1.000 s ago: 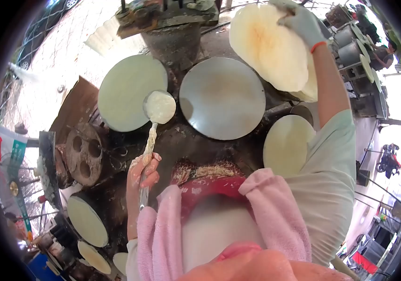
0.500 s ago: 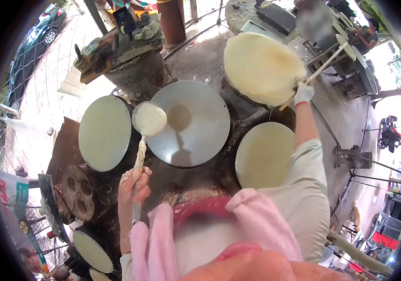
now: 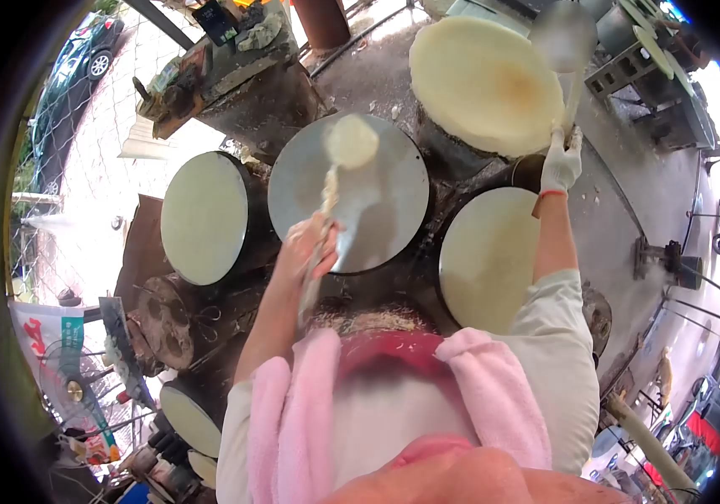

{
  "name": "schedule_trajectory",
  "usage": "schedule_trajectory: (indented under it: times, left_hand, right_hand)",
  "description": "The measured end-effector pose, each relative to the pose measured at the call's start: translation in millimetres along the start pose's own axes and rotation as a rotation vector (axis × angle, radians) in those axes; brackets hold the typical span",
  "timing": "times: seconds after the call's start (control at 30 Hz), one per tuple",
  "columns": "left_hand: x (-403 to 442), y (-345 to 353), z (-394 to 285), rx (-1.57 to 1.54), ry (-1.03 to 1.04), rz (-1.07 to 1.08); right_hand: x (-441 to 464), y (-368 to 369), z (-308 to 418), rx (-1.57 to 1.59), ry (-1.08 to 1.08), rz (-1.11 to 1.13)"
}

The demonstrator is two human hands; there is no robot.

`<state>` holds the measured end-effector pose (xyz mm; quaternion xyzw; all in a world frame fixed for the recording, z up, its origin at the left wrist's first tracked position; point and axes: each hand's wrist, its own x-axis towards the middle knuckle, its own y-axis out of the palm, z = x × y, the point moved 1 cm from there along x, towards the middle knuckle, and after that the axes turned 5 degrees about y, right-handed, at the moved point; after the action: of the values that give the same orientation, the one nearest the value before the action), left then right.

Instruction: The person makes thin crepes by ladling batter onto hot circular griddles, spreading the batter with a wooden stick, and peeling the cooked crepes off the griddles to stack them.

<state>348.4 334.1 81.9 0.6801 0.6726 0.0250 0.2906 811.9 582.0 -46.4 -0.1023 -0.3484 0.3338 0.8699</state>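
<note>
My left hand (image 3: 311, 245) grips a batter-coated ladle (image 3: 331, 189), its pale, batter-filled bowl blurred above the bare middle griddle (image 3: 389, 223). In a white glove with a red band at the wrist, my right hand (image 3: 562, 164) is closed around a wooden stick (image 3: 574, 105). That hand is beside a large pale round flatbread (image 3: 482, 84) with a browned patch at the back right. A thin pale sheet (image 3: 204, 218) covers the left griddle, and another pale sheet (image 3: 490, 252) covers the right one, partly behind my right forearm.
A cluttered stand (image 3: 242, 92) rises behind the middle griddle. More pale rounds (image 3: 190, 420) are at the lower left, near a fan (image 3: 74, 391). A wire fence and a parked car (image 3: 74, 101) lie to the left. Concrete blocks (image 3: 620, 71) stand at the back right.
The ladle has swung right and away from me, over the middle griddle. My right hand has turned the stick more upright and shifted slightly right. The whole view has shifted.
</note>
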Motion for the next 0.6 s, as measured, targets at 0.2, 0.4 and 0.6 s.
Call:
schedule_trajectory:
  times: [0.2,0.4,0.6]
  left_hand:
    - [107.6,-38.0,104.8,0.706,0.015,0.069]
    - [129.7,-109.4,135.3,1.847,0.700,-0.152]
    - [105.2,-135.2,37.3,1.627,1.098,-0.356]
  right_hand:
    - [-166.4,-97.8,145.4,0.488,0.757,0.622]
    - [-340.5,-111.7,156.2,0.049,0.344,0.605]
    - [-391.4,-94.9,166.2,-0.592,0.292,0.711]
